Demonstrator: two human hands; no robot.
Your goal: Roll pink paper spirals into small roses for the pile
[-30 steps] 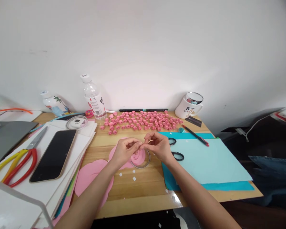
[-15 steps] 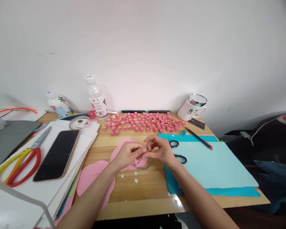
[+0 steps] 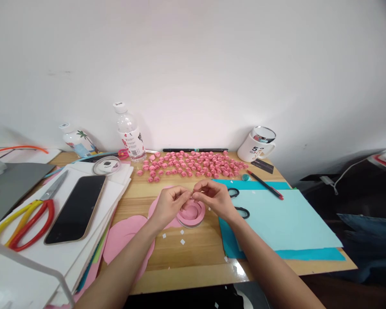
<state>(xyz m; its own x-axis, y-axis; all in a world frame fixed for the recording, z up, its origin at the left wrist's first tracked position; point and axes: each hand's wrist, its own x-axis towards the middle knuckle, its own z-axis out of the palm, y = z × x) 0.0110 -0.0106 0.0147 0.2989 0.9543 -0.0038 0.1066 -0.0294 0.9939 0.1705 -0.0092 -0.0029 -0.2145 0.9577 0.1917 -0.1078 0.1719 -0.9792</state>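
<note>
My left hand point(image 3: 173, 204) and my right hand point(image 3: 215, 198) meet tip to tip above the table, thumbs and forefingers pinched together. Whatever lies between the fingertips is too small and covered to make out. Just below them a pink paper ring or coil point(image 3: 198, 217) rests on a round, grey-edged roll, perhaps of tape. Pink paper sheets with rounded edges point(image 3: 124, 238) lie under and beside my left forearm. Several tiny white squares point(image 3: 182, 242) are scattered on the wood in front of the ring.
Many small pink paper rosettes point(image 3: 193, 165) spread along the back. Black-handled scissors point(image 3: 242, 212) and a pen point(image 3: 265, 185) lie on blue paper point(image 3: 286, 223) at right, near a mug point(image 3: 255, 145). At left are a bottle point(image 3: 130, 135), a phone point(image 3: 77, 210) and red-yellow scissors point(image 3: 41, 214).
Both hands have shifted slightly up and away from the roll, still pinching together. More of the pink paper ring shows on it. The whole view has shifted a little.
</note>
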